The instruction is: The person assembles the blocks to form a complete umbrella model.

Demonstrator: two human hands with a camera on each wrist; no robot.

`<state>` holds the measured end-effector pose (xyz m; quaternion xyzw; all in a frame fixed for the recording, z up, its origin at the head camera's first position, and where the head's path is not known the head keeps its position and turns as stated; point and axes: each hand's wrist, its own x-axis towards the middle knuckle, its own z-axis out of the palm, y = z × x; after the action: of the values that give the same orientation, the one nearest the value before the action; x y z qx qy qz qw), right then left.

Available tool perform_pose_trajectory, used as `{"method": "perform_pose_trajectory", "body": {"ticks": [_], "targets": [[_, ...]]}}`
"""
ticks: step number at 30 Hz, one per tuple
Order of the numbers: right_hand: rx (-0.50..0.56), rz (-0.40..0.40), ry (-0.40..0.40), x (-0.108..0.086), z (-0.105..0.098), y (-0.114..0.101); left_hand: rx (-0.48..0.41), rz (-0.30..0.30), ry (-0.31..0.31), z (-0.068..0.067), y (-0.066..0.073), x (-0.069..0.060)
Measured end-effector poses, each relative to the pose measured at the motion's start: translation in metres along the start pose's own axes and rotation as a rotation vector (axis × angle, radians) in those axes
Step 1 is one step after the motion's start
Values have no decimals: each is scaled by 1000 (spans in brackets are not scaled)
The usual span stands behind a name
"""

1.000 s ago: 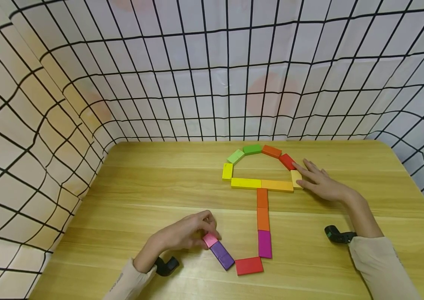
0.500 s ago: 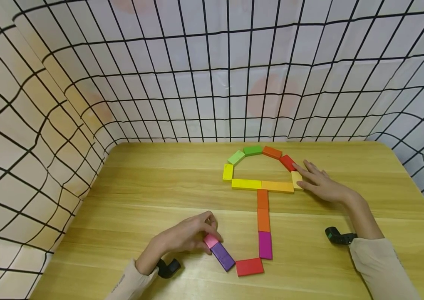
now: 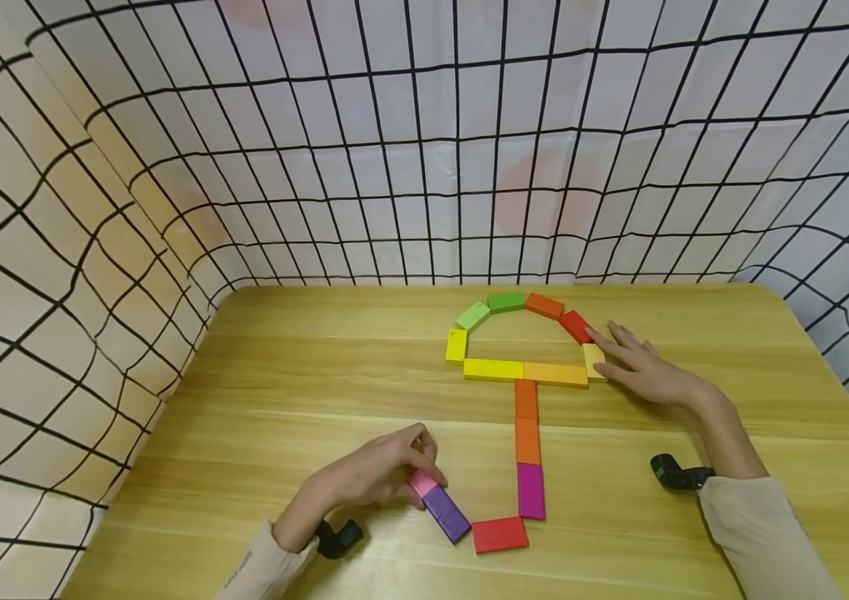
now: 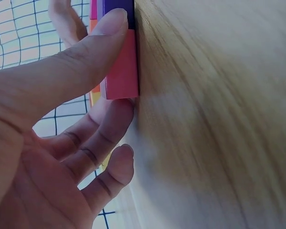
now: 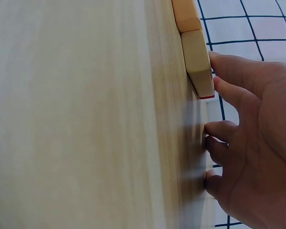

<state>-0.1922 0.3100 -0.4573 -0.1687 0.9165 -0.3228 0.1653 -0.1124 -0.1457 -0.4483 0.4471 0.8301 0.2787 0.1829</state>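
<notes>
My left hand (image 3: pixel 375 468) pinches a pink block (image 3: pixel 422 482) lying end to end with a purple block (image 3: pixel 446 514). In the left wrist view the thumb (image 4: pixel 112 24) lies across the joint between the two, and a fingertip is at the free end of the pink block (image 4: pixel 123 71). My right hand (image 3: pixel 645 368) spreads its fingers at the right end of an arch of blocks. There its thumb touches a cream block (image 3: pixel 591 360) and a fingertip touches a red block (image 3: pixel 575 326). The right wrist view shows the cream block (image 5: pixel 195 59) from its end.
A yellow block (image 3: pixel 494 369) and a light orange block (image 3: pixel 555 375) close the arch below. Two orange blocks (image 3: pixel 526 421) and a magenta block (image 3: pixel 531 492) run down from them. Another red block (image 3: pixel 500 535) lies at the bottom. Gridded cloth (image 3: pixel 424 167) walls the wooden table (image 3: pixel 259 375).
My left fingers have shifted slightly right along the pink block, towards the purple one. My right hand has stayed in place. The view has tipped a little.
</notes>
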Motion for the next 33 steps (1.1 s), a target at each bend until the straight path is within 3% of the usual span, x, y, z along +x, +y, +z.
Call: {"method": "perform_pose_trajectory", "body": {"ticks": [8,16,23,33], "targets": [[0,1,2,-2,0,0,19,11,9,1,1,0],[13,4,-5,-4,0,1,-2,-38,-14,2,1,2],[12,9,-8,-3,1,2,3,-2,-3,2,0,2],[-6,2,-3,0,0,2,-25,-14,-5,2,-2,1]]}}
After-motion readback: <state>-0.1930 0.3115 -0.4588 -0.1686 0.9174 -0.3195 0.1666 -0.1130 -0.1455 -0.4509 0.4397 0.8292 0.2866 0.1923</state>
